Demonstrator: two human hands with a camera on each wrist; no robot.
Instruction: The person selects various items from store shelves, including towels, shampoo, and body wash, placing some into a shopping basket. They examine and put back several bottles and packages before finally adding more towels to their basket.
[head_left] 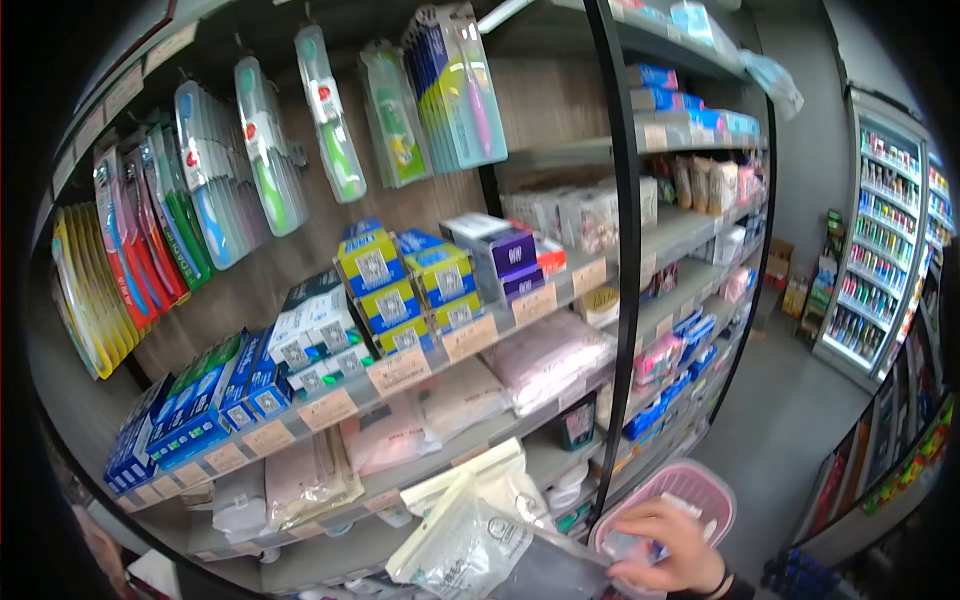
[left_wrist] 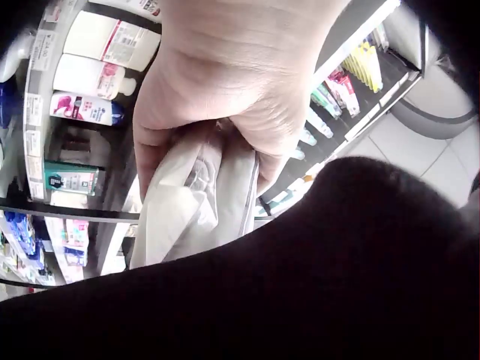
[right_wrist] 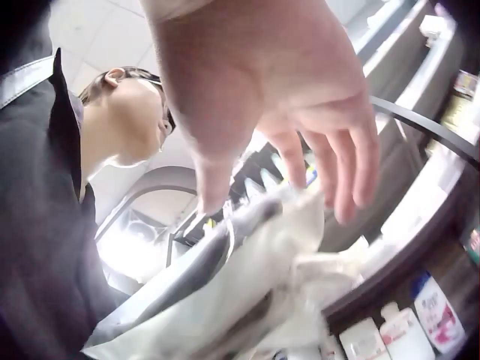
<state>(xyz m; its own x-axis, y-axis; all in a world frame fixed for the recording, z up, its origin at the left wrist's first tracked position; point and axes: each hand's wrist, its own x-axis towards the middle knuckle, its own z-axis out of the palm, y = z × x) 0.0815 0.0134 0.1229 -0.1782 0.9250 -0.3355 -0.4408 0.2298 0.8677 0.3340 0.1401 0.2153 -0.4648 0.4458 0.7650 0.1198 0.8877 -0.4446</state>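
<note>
In the left wrist view my left hand [left_wrist: 225, 82] grips several clear and whitish plastic pouches [left_wrist: 199, 195], its fingers and thumb wrapped over their top edges. The head view has a translucent zip bag [head_left: 465, 545] with dark print at the bottom, and behind it a cream-edged bag [head_left: 500, 480]. My right hand [head_left: 670, 545] is just right of the bags, thumb and fingers apart. Seen from the right wrist, its fingers hang loosely extended over a pale plastic bag [right_wrist: 247, 292], fingertips right at its upper edge.
A shelf rack carries toothpaste boxes [head_left: 375, 270], hanging toothbrushes [head_left: 265, 150] and flat pink packets [head_left: 550, 355]. A pink basket [head_left: 725, 490] stands beyond my right hand. A black rack post [head_left: 625, 200] rises mid-view, and a drinks fridge [head_left: 880, 240] stands at the far right.
</note>
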